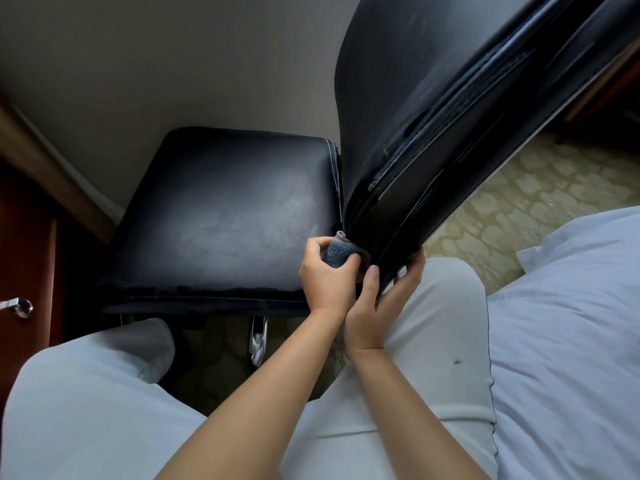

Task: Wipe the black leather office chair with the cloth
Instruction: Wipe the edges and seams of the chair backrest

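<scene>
- Chair, black leather, fills the middle of the frame, its backrest rising to the upper right.
- Left hand grips a bunched grey cloth pressed into the crease where seat meets backrest.
- Right hand clasps the backrest's lower edge, thumb in front, fingers behind.
- White bedding lies at lower right.

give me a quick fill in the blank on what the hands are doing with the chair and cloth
1. The left hand grips a bunched ____ at the crease between the seat and the backrest.
2. The right hand holds the lower edge of the ____.
3. The chair's leather is ____ in colour.
4. To the right of the person lies white ____.

Missing words: cloth; backrest; black; bedding
</scene>
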{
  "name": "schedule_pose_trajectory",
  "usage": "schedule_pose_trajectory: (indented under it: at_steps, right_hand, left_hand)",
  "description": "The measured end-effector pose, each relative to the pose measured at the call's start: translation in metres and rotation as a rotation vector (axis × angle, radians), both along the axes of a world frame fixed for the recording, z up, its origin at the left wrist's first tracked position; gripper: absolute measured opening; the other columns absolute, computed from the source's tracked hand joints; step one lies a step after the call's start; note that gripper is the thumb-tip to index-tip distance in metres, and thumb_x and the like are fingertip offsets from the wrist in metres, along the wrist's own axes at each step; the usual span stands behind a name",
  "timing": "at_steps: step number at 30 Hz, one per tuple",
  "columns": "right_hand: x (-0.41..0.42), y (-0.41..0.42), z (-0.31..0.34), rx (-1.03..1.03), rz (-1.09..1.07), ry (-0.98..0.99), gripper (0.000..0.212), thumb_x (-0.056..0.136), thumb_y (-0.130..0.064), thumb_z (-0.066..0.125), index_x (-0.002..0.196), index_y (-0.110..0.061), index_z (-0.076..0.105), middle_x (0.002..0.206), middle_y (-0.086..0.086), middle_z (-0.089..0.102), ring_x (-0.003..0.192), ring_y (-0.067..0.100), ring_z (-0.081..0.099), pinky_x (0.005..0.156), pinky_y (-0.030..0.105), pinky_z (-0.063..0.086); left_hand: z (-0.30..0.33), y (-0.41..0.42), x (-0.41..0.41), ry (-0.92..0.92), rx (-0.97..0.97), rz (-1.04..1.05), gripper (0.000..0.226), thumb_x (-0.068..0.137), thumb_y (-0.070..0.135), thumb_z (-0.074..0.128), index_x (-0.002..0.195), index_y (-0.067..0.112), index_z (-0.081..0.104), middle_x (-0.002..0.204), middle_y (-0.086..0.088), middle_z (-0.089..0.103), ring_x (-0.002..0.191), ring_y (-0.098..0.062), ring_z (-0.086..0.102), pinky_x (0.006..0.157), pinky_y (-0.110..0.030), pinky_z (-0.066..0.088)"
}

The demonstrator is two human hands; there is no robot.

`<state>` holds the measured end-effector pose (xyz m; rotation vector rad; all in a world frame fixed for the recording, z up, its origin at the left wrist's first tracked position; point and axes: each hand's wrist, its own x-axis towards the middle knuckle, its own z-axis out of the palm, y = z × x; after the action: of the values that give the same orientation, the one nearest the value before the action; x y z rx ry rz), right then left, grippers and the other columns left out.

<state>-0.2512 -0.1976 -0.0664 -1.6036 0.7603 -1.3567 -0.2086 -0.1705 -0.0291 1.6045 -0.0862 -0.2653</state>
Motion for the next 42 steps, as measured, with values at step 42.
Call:
schedule_pose_trajectory:
  at_steps: [42]
  right_hand:
    - [-0.009, -0.004, 0.013, 0.377, -0.068, -0.054, 0.048, 0.090, -0.034, 0.038, 0.132, -0.018, 0.054, 0.117, -0.019, 0.058, 0.114, -0.005, 0.051, 0.098, 0.013, 0.036]
  left_hand:
    - [-0.016, 0.019, 0.011, -0.049, 0.083, -0.189, 0.023, 0.075, 0.009, 0.073, 0.081, 0.025, 0.057, 0.082, 0.006, 0.064, 0.077, -0.008, 0.063, 0.063, -0.024, 0.054]
